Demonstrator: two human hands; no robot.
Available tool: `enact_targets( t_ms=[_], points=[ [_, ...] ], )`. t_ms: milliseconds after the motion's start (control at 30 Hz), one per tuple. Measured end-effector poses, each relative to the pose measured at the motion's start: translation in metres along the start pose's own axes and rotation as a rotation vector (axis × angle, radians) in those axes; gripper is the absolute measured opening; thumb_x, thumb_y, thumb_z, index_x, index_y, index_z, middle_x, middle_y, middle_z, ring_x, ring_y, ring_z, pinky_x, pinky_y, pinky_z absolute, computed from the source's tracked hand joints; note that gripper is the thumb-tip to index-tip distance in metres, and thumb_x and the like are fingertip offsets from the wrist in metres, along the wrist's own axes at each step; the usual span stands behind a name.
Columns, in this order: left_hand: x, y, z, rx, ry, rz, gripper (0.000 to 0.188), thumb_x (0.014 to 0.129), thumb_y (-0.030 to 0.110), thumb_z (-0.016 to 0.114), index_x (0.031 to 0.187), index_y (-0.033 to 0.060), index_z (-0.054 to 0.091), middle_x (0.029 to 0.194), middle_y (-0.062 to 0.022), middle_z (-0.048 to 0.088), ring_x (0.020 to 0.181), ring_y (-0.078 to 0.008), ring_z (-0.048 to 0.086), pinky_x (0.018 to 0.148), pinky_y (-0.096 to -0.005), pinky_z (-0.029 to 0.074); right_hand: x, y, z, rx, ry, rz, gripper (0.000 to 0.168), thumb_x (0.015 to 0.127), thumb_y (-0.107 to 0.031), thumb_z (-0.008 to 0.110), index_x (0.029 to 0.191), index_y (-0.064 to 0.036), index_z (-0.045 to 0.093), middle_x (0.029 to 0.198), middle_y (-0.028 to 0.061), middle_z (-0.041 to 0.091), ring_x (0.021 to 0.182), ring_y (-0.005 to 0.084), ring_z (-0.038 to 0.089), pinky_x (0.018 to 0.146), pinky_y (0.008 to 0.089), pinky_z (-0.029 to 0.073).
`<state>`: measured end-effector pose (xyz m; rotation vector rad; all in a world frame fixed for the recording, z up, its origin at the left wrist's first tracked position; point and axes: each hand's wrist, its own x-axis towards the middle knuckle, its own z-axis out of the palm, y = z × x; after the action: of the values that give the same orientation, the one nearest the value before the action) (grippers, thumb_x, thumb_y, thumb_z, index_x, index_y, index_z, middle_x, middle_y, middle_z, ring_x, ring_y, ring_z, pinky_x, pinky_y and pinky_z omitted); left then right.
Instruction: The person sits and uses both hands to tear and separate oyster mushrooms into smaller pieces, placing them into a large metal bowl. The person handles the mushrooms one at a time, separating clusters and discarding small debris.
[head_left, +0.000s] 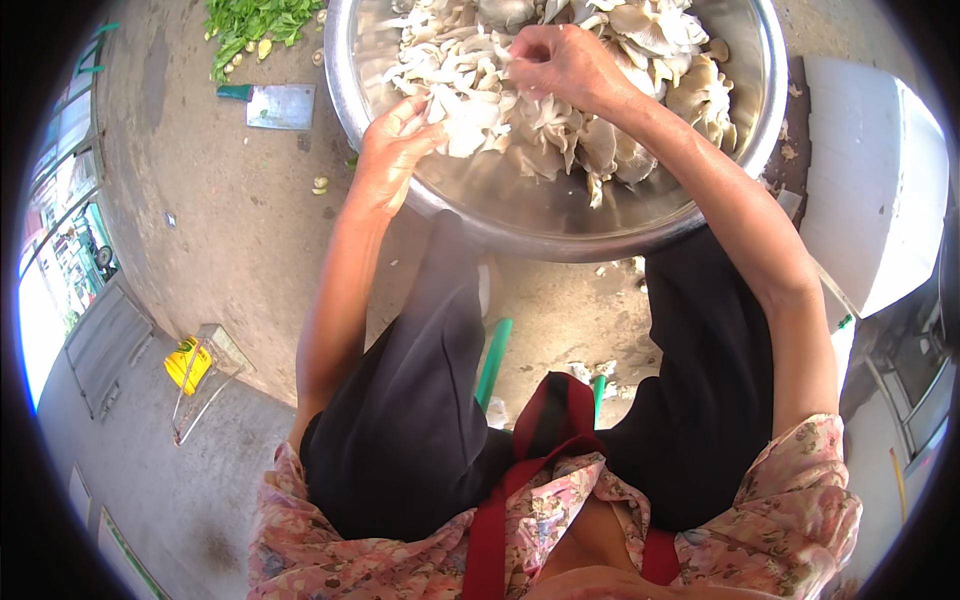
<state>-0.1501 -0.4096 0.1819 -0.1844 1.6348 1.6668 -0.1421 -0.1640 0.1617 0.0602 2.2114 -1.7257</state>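
Observation:
A large round metal basin (525, 206) stands before me, with many oyster mushrooms (540, 124) in it. Torn pale strips lie on its left side, and bigger whole clusters (697, 94) on its right. My left hand (394, 150) is at the basin's left rim, its fingers and thumb around the edge of a white mushroom piece. Above the middle of the heap, my right hand (566, 67) has its fingers curled and pinched together against a pale strip of mushroom.
Left of the basin, a cleaver (279, 106) with a green handle lies on the concrete floor, near leafy greens (259, 26). A white foam-like box (855, 180) stands at the right. Further left is a yellow container (187, 365). Mushroom scraps lie between my legs.

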Motion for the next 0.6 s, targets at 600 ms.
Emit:
enact_targets(
  t_ms=[600],
  points=[
    [0.004,0.026,0.005,-0.059,0.100,0.071,0.045,0.083,0.006,0.068,0.123,-0.0028,0.050,0.111,-0.0072,0.061,0.097,-0.0128,0.059,0.085,-0.0265,0.046,0.001,-0.020,0.016,0.471,-0.188,0.087,0.024,0.083,-0.022,0.070,0.092,0.000,0.064,0.077,0.0047,0.067,0.071,0.0089,0.065,0.068,0.0223,0.051]
  ],
)
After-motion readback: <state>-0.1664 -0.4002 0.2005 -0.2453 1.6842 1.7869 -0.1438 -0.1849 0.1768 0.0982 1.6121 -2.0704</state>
